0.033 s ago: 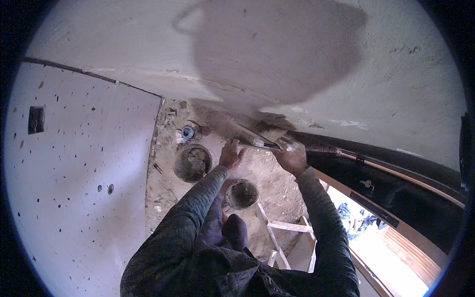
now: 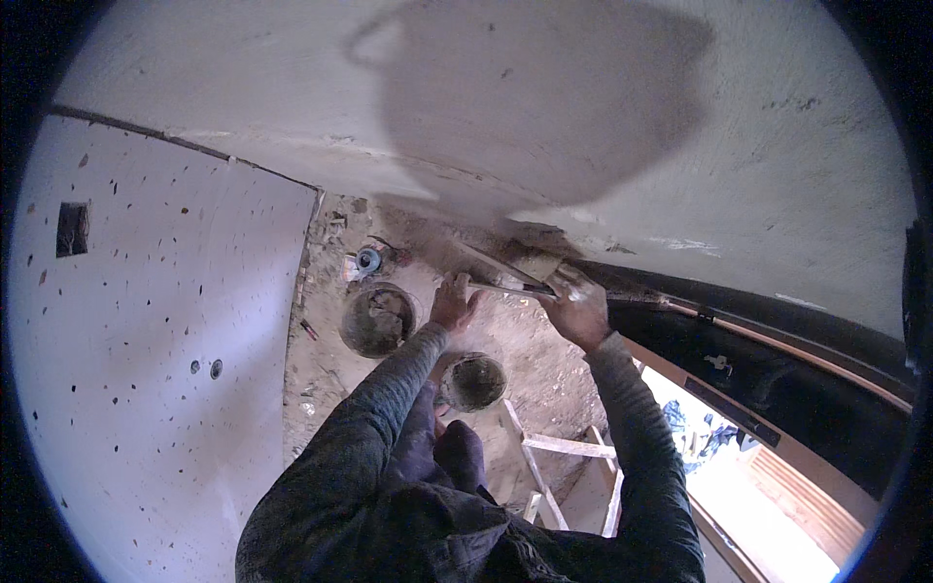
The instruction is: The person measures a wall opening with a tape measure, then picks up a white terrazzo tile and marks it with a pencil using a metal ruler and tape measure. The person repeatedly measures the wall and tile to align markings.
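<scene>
Both my hands are raised in front of the plastered wall, over the floor. My right hand (image 2: 580, 309) is closed round the near end of a long thin flat tool (image 2: 510, 290), seen edge-on, whose exact kind I cannot make out. The other end of this tool meets the fingers of my left hand (image 2: 452, 303), which are bent against it with the thumb apart. A second pale straight bar (image 2: 491, 258) slants from my right hand toward the foot of the wall. Whether the two pieces are joined is hidden by my right hand.
Two round buckets, a larger bucket (image 2: 408, 335) and a smaller bucket (image 2: 476, 382), stand below. A blue-and-white roll-like item (image 2: 367, 260) lies beyond. A wooden ladder-like frame (image 2: 569, 447) is near me. A speckled white panel (image 2: 175, 321) bounds the left; a dark door (image 2: 758, 360) the right.
My right hand has shifted very slightly to the right with the tool. My left hand stays almost where it was.
</scene>
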A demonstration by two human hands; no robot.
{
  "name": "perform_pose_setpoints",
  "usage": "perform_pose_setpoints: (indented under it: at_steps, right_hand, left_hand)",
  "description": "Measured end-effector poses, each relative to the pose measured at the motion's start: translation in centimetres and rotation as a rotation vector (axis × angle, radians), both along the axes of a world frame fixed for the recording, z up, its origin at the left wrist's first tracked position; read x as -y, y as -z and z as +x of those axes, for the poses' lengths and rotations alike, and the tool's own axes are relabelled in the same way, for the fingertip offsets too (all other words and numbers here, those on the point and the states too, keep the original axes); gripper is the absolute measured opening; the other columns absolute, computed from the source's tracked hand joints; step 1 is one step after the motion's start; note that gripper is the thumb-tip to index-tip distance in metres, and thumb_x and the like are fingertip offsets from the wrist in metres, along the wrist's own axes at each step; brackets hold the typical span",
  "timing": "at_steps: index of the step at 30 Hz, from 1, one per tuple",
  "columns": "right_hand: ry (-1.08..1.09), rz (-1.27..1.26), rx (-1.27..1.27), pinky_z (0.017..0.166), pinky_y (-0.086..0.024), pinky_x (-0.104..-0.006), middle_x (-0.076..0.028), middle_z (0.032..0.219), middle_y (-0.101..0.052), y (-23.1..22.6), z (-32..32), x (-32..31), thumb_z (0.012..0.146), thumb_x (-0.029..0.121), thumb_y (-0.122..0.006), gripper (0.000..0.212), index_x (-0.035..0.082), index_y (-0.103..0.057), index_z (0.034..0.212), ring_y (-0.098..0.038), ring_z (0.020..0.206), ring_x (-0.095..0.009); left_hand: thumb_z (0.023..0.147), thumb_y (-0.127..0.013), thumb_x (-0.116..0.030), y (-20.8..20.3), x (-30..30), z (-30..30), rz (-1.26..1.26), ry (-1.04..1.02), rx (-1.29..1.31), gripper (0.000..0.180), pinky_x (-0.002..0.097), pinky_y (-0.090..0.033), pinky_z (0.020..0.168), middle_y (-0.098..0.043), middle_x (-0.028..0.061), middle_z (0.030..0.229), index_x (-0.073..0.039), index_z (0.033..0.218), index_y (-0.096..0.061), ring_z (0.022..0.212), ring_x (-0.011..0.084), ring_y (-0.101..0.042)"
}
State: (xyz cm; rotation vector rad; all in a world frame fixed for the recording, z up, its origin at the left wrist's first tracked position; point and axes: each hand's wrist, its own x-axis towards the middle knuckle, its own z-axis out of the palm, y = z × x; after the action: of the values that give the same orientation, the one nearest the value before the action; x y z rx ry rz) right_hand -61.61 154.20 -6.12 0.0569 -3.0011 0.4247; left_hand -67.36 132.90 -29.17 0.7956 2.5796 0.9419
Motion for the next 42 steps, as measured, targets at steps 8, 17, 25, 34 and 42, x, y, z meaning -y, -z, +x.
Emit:
perform_pose_setpoints:
  at_steps: [8, 17, 25, 34, 42]
  right_hand:
    - [0.019, -0.019, -0.111, 0.069, -0.053, -0.0416, -0.014, 0.085, -0.062, -16.0, 1.2, -0.7, 0.064, 0.009, -0.077, 0.025, 0.000, -0.063, 0.084, -0.064, 0.080, -0.033]
    - [0.149, -0.052, -0.199, 0.049, -0.036, -0.0310, -0.005, 0.065, -0.051, -28.7, 3.4, 0.8, 0.062, 0.008, -0.084, 0.027, 0.004, -0.057, 0.063, -0.050, 0.058, -0.020]
    - [0.233, 0.085, -0.330, 0.055, -0.044, -0.0323, -0.008, 0.072, -0.059, -35.8, 6.6, 2.0, 0.065, 0.022, -0.086, 0.034, 0.003, -0.063, 0.081, -0.057, 0.063, -0.019]
    - [0.469, -0.016, -0.261, 0.059, -0.035, -0.0296, -0.004, 0.071, -0.050, -38.7, 9.5, 4.0, 0.067, 0.024, -0.084, 0.037, -0.002, -0.058, 0.070, -0.048, 0.067, -0.015]
    - [0.481, -0.121, -0.267, 0.060, -0.038, -0.0305, -0.006, 0.067, -0.053, -38.3, 14.6, 8.1, 0.069, 0.035, -0.084, 0.043, -0.002, -0.063, 0.073, -0.051, 0.066, -0.016]
  left_hand:
    - [0.089, -0.059, -0.030, 0.8, -1.2, -2.0, -0.055, 0.054, 0.180, 0.062, 0.0496, -0.028, 0.111, -0.040, 0.0297, 0.137, 0.004, 0.136, -0.037, 0.130, 0.0457, -0.036]
    - [0.084, -0.063, -0.029, 4.4, -4.1, -5.5, -0.123, 0.122, 0.209, 0.080, 0.0502, -0.022, 0.115, -0.031, 0.0326, 0.145, 0.003, 0.146, -0.024, 0.136, 0.0459, -0.030]
    - [0.082, -0.064, -0.029, 3.3, -6.5, -8.0, -0.171, 0.079, 0.247, 0.085, 0.0516, -0.027, 0.112, -0.031, 0.0306, 0.146, 0.000, 0.148, -0.020, 0.134, 0.0447, -0.034]
    - [0.090, -0.058, -0.044, -4.6, -7.0, -5.4, 0.258, -0.027, 0.126, 0.069, 0.0470, -0.031, 0.110, -0.040, 0.0252, 0.142, -0.001, 0.139, -0.038, 0.132, 0.0394, -0.038]
    - [0.096, -0.051, -0.039, -21.4, -0.8, 5.9, 0.876, 0.060, 0.473, 0.041, 0.0394, -0.045, 0.087, -0.062, 0.0148, 0.097, 0.000, 0.103, -0.063, 0.097, 0.0282, -0.059]
